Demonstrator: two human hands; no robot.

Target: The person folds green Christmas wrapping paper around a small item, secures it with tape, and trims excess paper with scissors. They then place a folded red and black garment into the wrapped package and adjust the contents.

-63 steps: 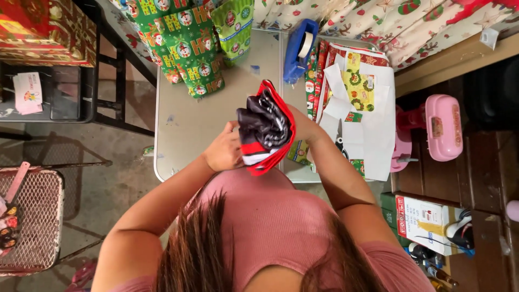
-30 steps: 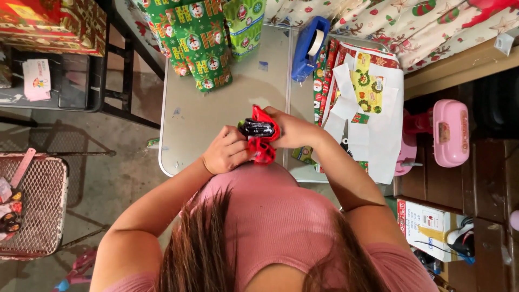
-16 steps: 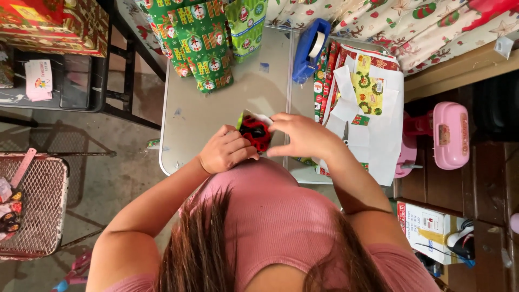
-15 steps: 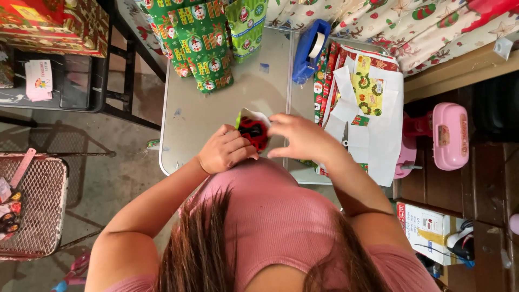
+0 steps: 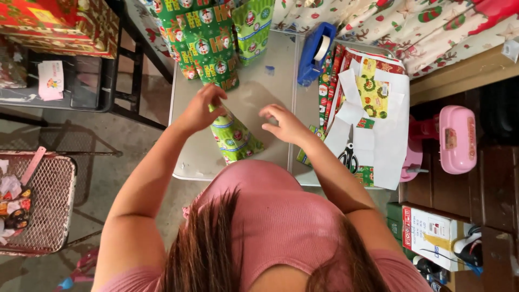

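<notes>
Left hand (image 5: 197, 108) grips top of green wrapped gift (image 5: 233, 138), tilted on table (image 5: 259, 89) w/ base near person. Right hand (image 5: 284, 121) released, hovering beside; should steady the pkg's base.

Grey table (image 5: 265, 97) bears green wrapped parcel (image 5: 235, 138), tape dispenser (image 5: 315, 53), scissors (image 5: 348, 153)

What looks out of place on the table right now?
Little. The scissors lie among loose paper scraps at the table's right edge. The left hand grips a green gift bag; the right hand hovers open.
</notes>
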